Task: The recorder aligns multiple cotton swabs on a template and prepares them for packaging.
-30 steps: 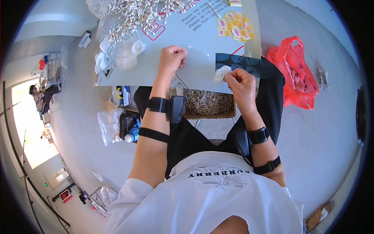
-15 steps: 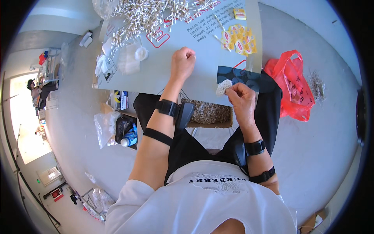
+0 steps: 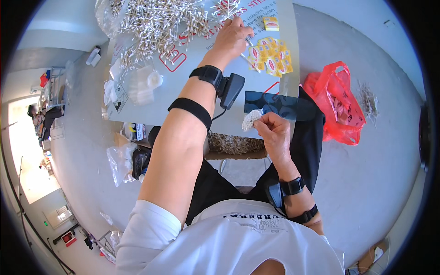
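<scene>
Pinching a small white bundle of cotton swabs (image 3: 251,120) between thumb and fingertips, the right hand (image 3: 274,133) is closed on it just above the near edge of the grey work board (image 3: 183,91), close to the person's lap. The bundle looks feather-light and slightly springy: thin sticks with soft tips that would bend or scatter if squeezed hard or gripped loosely, so a hold around the middle of the sticks, as here, seems the safest. The left hand (image 3: 231,36) reaches far across the board with fingers curled down onto the loose swabs at the edge of the big heap of swabs (image 3: 156,23); whether it has already gripped any I cannot tell. Those loose sticks lie crisscrossed and would likely roll and slip, best gathered by raking several together. Just right of that hand sit small yellow packets (image 3: 268,55). Further out, clear plastic wrappers (image 3: 140,82) rest on the board's left part, and a red plastic bag (image 3: 337,103) lies on the floor to the right.
</scene>
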